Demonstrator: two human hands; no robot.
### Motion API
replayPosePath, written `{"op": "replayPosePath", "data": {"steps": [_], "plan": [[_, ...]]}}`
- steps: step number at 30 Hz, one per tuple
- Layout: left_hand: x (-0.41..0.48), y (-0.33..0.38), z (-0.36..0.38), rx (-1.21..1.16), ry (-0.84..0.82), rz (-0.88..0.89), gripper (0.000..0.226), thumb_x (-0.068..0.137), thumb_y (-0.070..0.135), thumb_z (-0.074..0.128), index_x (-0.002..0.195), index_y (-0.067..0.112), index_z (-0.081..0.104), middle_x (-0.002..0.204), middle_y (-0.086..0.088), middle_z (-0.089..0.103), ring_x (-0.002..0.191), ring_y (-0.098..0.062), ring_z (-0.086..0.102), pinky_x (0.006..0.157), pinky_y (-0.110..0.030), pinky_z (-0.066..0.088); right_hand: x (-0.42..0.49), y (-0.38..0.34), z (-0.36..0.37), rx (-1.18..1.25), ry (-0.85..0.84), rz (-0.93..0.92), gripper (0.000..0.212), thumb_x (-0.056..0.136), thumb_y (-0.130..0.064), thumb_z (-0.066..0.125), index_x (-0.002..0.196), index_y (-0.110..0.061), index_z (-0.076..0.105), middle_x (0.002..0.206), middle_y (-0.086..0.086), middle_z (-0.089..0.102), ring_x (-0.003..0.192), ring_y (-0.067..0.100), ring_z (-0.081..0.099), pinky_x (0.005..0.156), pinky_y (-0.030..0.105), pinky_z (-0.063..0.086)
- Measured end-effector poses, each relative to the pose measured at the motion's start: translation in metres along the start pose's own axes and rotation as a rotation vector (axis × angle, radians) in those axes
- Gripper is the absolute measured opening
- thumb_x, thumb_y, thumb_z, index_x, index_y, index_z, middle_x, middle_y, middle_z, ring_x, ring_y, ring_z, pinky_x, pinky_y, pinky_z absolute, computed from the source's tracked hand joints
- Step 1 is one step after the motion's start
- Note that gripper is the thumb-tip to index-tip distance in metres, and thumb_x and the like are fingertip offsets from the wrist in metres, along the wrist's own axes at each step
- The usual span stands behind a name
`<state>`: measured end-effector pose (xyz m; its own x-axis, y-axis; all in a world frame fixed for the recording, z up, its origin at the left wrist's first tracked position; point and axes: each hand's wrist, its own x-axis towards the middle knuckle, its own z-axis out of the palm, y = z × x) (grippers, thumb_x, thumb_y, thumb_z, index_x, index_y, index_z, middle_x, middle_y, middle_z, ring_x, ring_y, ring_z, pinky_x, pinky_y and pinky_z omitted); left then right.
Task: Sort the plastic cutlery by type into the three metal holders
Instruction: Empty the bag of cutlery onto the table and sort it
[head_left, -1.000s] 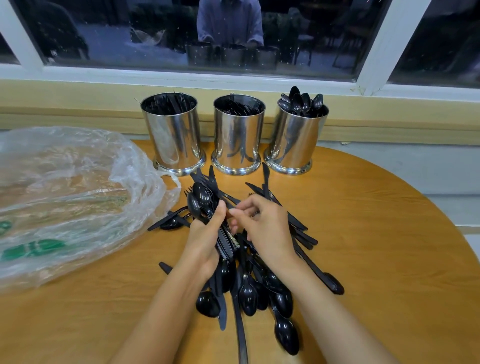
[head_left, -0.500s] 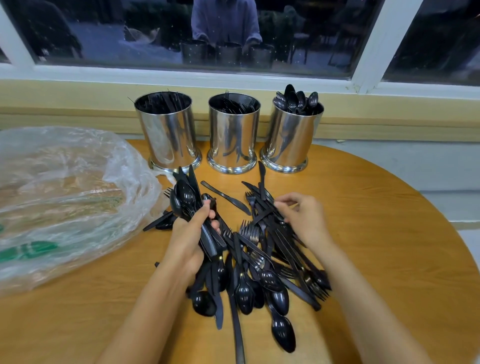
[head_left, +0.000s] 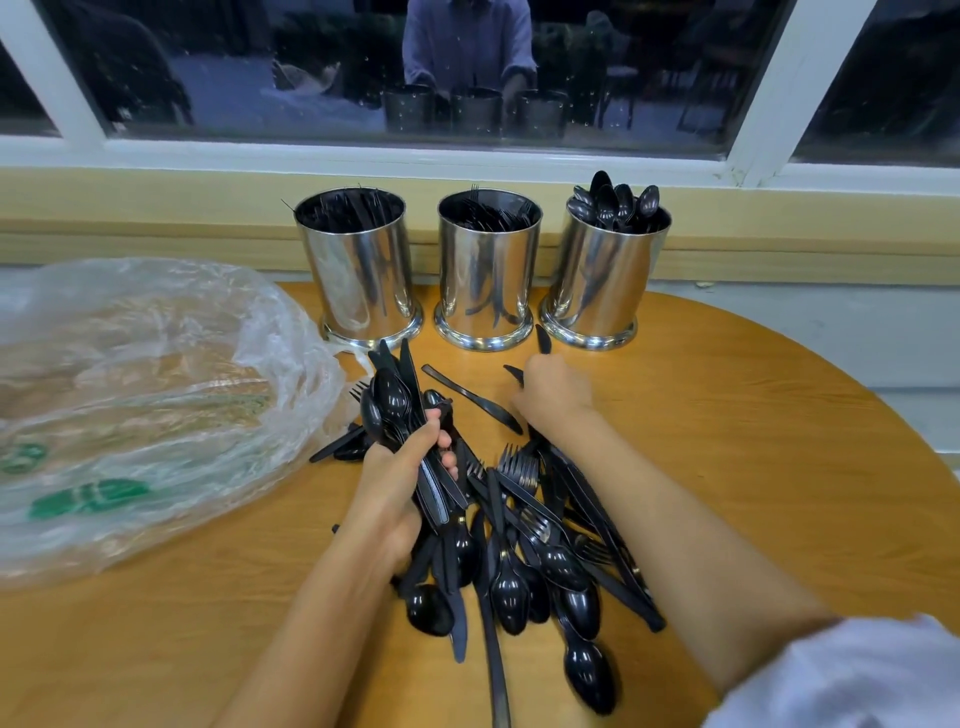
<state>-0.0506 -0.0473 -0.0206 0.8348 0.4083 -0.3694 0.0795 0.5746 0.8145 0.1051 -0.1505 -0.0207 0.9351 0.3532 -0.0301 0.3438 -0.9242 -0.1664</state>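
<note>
Three shiny metal holders stand in a row at the table's far edge: the left holder (head_left: 358, 275) has knives in it, the middle holder (head_left: 488, 275) forks, the right holder (head_left: 605, 280) spoons. A pile of black plastic cutlery (head_left: 545, 551) lies in front of me. My left hand (head_left: 395, 483) grips a bundle of spoons and knives (head_left: 397, 400), held upright above the pile's left side. My right hand (head_left: 553, 389) is just in front of the middle and right holders, curled round a black knife (head_left: 543, 339) whose tip sticks out past the knuckles. A single knife (head_left: 472, 397) lies between my hands.
A crumpled clear plastic bag (head_left: 130, 389) with green print covers the table's left side. The round wooden table (head_left: 753, 467) curves away at the right. A yellow window ledge (head_left: 156, 208) runs right behind the holders.
My right hand left the right side of the pile, moved forward toward the holders and closed round a knife. My left hand kept its bundle and barely moved.
</note>
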Motion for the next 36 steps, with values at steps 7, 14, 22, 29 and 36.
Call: {"op": "replayPosePath", "data": {"steps": [7,14,22,29,36], "plan": [[-0.001,0.003,-0.003,-0.017,-0.015,-0.004,0.019,0.095,0.021,0.061,0.109,0.009,0.063,0.072,-0.001,0.061,0.061,-0.014,0.057,0.065,-0.029,0.053,0.005,0.007,-0.048,0.729,0.219,-0.053,0.013,0.094,-0.013,0.060,0.090,-0.006,0.069,0.077,0.004,0.064,0.073,0.016,0.059,0.075,0.029,0.053],[-0.005,0.000,0.008,0.077,-0.096,-0.023,0.022,0.096,0.030,0.057,0.101,0.010,0.065,0.082,-0.006,0.066,0.073,-0.019,0.065,0.077,-0.035,0.058,-0.034,-0.016,-0.081,0.874,-0.173,-0.290,0.008,0.087,-0.010,0.071,0.088,-0.013,0.064,0.071,-0.001,0.066,0.060,0.005,0.062,0.055,0.017,0.050],[-0.009,-0.002,0.010,0.108,-0.141,-0.014,0.025,0.095,0.024,0.060,0.112,0.007,0.063,0.079,-0.003,0.069,0.069,-0.014,0.067,0.065,-0.026,0.058,-0.038,-0.039,-0.057,0.734,-0.028,-0.296,0.010,0.082,-0.013,0.077,0.079,-0.011,0.067,0.057,-0.003,0.064,0.049,0.003,0.060,0.049,0.006,0.043],[-0.003,0.005,-0.006,0.101,-0.037,0.060,0.012,0.095,0.009,0.061,0.106,0.010,0.065,0.075,-0.002,0.067,0.060,-0.014,0.054,0.062,-0.029,0.050,-0.048,-0.017,-0.059,0.860,0.037,-0.239,0.004,0.089,-0.016,0.069,0.086,-0.015,0.068,0.077,0.004,0.071,0.055,0.005,0.063,0.047,0.012,0.044],[-0.003,0.007,-0.016,0.027,-0.054,0.024,0.010,0.097,0.007,0.057,0.104,0.011,0.062,0.069,0.000,0.060,0.052,-0.010,0.050,0.056,-0.027,0.046,-0.068,0.037,-0.013,0.472,-0.156,-0.096,0.014,0.086,-0.023,0.072,0.077,-0.025,0.061,0.078,-0.005,0.063,0.071,0.004,0.058,0.072,0.022,0.052]]}}
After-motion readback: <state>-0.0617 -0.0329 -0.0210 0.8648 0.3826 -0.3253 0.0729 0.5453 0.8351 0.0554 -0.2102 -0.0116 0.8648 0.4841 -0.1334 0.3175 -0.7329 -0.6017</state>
